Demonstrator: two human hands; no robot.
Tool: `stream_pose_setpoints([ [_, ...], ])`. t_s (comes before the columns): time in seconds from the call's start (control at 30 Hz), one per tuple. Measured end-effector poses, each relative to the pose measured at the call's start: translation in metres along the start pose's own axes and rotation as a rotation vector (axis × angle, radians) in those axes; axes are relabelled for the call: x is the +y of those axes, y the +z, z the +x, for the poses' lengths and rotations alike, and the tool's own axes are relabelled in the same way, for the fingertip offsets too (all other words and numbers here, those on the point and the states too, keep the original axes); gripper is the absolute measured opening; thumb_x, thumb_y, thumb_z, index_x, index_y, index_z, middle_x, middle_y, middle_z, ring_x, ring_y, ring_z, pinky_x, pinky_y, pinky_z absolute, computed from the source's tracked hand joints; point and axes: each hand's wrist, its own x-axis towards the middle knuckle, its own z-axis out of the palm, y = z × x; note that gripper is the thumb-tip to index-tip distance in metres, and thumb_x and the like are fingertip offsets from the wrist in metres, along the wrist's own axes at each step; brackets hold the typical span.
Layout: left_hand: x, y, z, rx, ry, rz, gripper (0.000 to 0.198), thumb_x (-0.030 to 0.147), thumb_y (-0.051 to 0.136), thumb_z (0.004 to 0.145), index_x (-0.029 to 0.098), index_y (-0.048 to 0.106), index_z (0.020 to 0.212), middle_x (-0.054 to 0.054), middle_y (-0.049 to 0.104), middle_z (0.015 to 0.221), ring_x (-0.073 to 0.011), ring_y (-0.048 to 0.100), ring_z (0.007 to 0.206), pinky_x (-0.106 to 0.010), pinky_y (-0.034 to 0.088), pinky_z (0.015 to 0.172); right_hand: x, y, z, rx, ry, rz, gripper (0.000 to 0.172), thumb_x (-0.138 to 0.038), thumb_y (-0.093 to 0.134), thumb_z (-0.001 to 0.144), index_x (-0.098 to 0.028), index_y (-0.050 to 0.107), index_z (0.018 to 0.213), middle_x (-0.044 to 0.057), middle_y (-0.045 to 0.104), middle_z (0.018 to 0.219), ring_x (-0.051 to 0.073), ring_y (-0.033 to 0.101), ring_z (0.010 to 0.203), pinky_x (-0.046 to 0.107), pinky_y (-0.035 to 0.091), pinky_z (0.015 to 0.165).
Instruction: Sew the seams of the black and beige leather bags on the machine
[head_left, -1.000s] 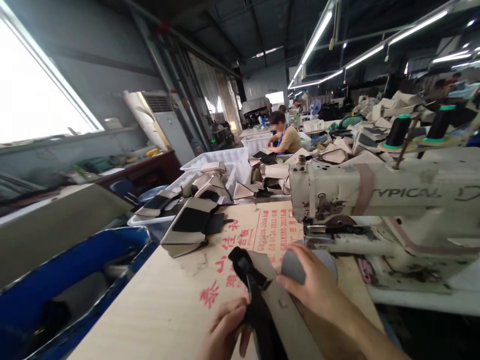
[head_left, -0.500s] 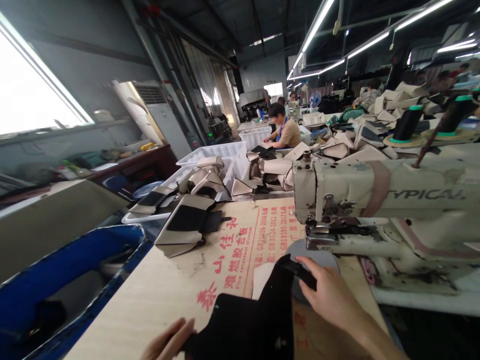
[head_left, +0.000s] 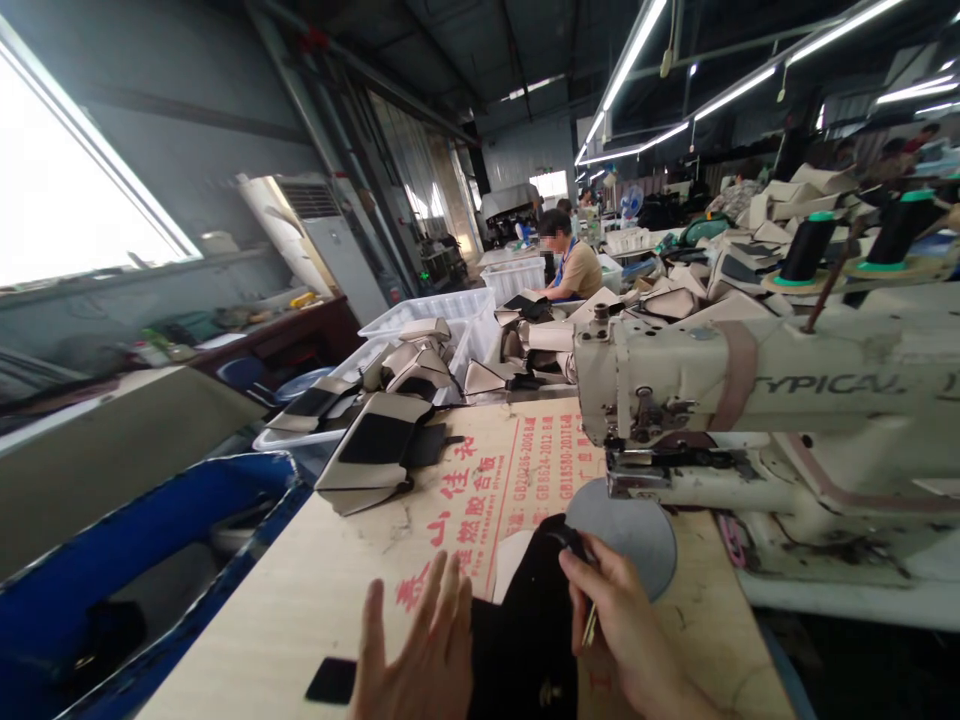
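A black fabric piece lies on the plywood table in front of me, with a pale edge showing at its upper left. My right hand pinches its upper corner between thumb and fingers. A thin brass-coloured thing shows below those fingers; I cannot make out its kind. My left hand is open, fingers spread, at the left side of the black fabric. A black tab sticks out to the left of this hand. Just beyond my right hand lies a grey round disc.
A sewing machine stands at the right, with black thread cones behind. A beige-and-black sewn piece rests on the plywood table. Plastic crates hold similar pieces. A blue bin is at the left. A co-worker sits beyond.
My left hand has let go of the fabric's lower left end and moved up and right, its fingers now spread. My right hand, still pinching the corner, has shifted slightly left and down.
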Motion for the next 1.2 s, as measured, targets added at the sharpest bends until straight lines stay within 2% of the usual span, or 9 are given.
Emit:
stream_pose_setpoints([
  [0.13,-0.003,0.023,0.021,-0.235,-0.021,-0.055,0.039,0.026,0.04,0.083,0.015,0.056,0.116,-0.013,0.058,0.118,-0.0278,0.05,0.112,-0.05,0.018,0.105,0.002,0.013,0.0,-0.005,-0.028,0.026,0.04,-0.051,0.058,0.074,-0.015,0.051,0.091,-0.01,0.036,0.048,0.004,0.037,0.031,0.015,0.035,0.03],
  [0.3,-0.003,0.036,0.057,-0.66,-0.204,-0.291,0.031,0.023,0.033,0.086,0.017,0.063,0.084,-0.009,0.068,0.078,-0.0229,0.064,0.078,-0.03,0.044,0.068,-0.017,0.012,-0.016,-0.041,-0.042,0.001,0.044,-0.052,0.059,0.073,-0.014,0.05,0.093,-0.01,0.036,0.047,0.005,0.037,0.032,0.015,0.034,0.031],
  [0.5,0.02,0.027,0.085,-0.523,-0.24,-0.589,0.027,0.019,0.036,0.083,0.016,0.052,0.104,-0.008,0.067,0.075,-0.0191,0.064,0.067,-0.024,0.04,0.056,-0.018,-0.011,-0.037,0.027,-0.349,-0.628,0.052,-0.047,0.039,0.086,-0.018,0.033,0.129,0.01,0.063,0.092,0.019,0.063,0.066,0.027,0.051,0.056],
  [0.57,0.03,0.034,0.092,-0.433,-0.252,-0.663,0.033,0.016,0.038,0.082,0.015,0.05,0.112,-0.009,0.068,0.08,-0.0194,0.064,0.072,-0.025,0.043,0.06,-0.01,-0.024,-0.034,0.115,-0.452,-1.036,0.045,-0.036,0.043,0.086,-0.017,0.041,0.126,0.015,0.057,0.112,0.027,0.06,0.093,0.034,0.05,0.074],
  [0.67,0.037,0.048,0.096,-0.331,-0.244,-0.729,0.041,0.013,0.036,0.082,0.017,0.046,0.122,-0.01,0.068,0.088,-0.0204,0.064,0.081,-0.028,0.045,0.07,-0.012,-0.049,-0.032,0.081,-0.38,-1.428,0.026,-0.028,0.041,0.086,-0.017,0.062,0.098,0.012,0.065,0.09,0.026,0.063,0.081,0.034,0.049,0.069],
  [0.77,0.034,0.054,0.094,-0.361,-0.195,-0.761,0.045,0.014,0.036,0.082,0.018,0.044,0.126,-0.01,0.069,0.088,-0.0213,0.065,0.083,-0.029,0.046,0.071,-0.03,-0.069,-0.03,0.138,-0.478,-1.368,0.03,-0.032,0.036,0.09,-0.02,0.063,0.085,0.008,0.065,0.078,0.02,0.062,0.071,0.031,0.048,0.068],
  [0.87,0.033,0.052,0.092,-0.399,-0.146,-0.76,0.045,0.016,0.036,0.083,0.021,0.043,0.128,-0.01,0.069,0.089,-0.0216,0.065,0.085,-0.029,0.046,0.071,-0.048,-0.077,-0.019,0.306,-0.628,-1.129,0.033,-0.037,0.043,0.087,-0.02,0.053,0.113,0.009,0.057,0.112,0.021,0.054,0.103,0.034,0.042,0.089],
  [1.07,0.042,0.056,0.091,-0.47,-0.09,-0.751,0.041,0.025,0.031,0.089,0.023,0.045,0.128,-0.011,0.069,0.093,-0.0224,0.066,0.084,-0.029,0.046,0.071,-0.057,-0.078,0.012,-0.062,-0.297,-0.829,0.037,-0.046,0.049,0.082,-0.021,0.059,0.107,0.004,0.059,0.113,0.02,0.052,0.108,0.035,0.039,0.096],
  [1.2,0.039,0.055,0.093,-0.496,-0.079,-0.858,0.04,0.032,0.03,0.091,0.024,0.048,0.125,-0.01,0.067,0.099,-0.0218,0.064,0.092,-0.03,0.045,0.079,-0.057,-0.082,0.013,-0.068,-0.365,-0.921,0.031,-0.039,0.049,0.084,-0.019,0.063,0.102,0.006,0.062,0.106,0.02,0.055,0.101,0.034,0.039,0.094],
])
